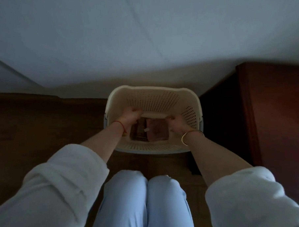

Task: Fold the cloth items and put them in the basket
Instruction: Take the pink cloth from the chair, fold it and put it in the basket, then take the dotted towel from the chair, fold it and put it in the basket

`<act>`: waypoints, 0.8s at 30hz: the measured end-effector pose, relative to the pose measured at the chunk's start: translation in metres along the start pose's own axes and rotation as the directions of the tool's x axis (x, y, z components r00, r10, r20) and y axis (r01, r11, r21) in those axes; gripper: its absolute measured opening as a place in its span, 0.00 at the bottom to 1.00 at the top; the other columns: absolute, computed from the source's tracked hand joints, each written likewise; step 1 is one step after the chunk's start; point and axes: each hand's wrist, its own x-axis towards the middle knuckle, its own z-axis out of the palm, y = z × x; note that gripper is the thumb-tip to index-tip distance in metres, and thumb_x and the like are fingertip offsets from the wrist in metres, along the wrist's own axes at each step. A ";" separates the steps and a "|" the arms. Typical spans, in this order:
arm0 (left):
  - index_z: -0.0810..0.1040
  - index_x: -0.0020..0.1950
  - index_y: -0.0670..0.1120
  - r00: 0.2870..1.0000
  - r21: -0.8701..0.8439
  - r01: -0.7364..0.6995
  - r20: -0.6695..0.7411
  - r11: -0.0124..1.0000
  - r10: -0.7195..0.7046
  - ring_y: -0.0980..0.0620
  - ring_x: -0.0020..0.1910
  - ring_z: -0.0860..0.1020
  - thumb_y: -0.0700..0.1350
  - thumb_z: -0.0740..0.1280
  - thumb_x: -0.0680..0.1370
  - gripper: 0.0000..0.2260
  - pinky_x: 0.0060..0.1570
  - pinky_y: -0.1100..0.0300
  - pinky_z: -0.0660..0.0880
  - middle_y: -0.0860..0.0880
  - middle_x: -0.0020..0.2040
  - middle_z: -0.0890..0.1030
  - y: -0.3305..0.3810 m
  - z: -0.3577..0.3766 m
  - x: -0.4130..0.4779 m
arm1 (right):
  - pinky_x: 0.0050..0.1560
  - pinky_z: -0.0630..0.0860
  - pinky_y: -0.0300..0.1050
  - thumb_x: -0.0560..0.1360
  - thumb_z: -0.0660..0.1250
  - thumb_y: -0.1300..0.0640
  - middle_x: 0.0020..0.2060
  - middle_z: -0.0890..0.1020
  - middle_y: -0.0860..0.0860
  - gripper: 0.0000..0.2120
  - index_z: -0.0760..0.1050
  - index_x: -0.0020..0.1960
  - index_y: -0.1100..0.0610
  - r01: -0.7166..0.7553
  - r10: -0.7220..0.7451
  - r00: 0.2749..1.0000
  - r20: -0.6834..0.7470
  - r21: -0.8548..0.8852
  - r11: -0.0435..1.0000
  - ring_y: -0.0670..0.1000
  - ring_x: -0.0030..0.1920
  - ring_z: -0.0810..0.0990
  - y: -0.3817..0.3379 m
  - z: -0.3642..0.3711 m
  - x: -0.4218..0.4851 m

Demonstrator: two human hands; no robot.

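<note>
A cream perforated basket [152, 98] stands on the dark wooden floor in front of my knees. Both of my hands reach down into it. My left hand [132, 114] and my right hand [176, 122] have their fingers curled on the two ends of a pale folded cloth [153, 115], held low inside the basket. Beneath it, on the basket's bottom, lie a pinkish folded cloth [159, 132] with a small white tag and, to its left, a dark folded cloth [139, 132]. The light is dim, so the grip is hard to make out.
A bed with a white sheet [148, 41] fills the space behind the basket. A reddish-brown wooden cabinet [274, 110] stands to the right. My knees in light blue trousers [146, 199] are close to the basket's near rim.
</note>
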 end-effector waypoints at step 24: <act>0.78 0.60 0.49 0.784 -0.484 -0.562 -0.569 0.670 0.247 0.48 0.65 0.78 0.45 0.63 0.80 0.10 0.67 0.49 0.72 0.47 0.63 0.80 0.165 -0.164 -0.665 | 0.56 0.79 0.45 0.81 0.62 0.56 0.54 0.82 0.58 0.14 0.76 0.63 0.60 0.514 -0.618 0.706 0.344 0.351 0.783 0.52 0.53 0.81 -0.343 -0.108 -0.562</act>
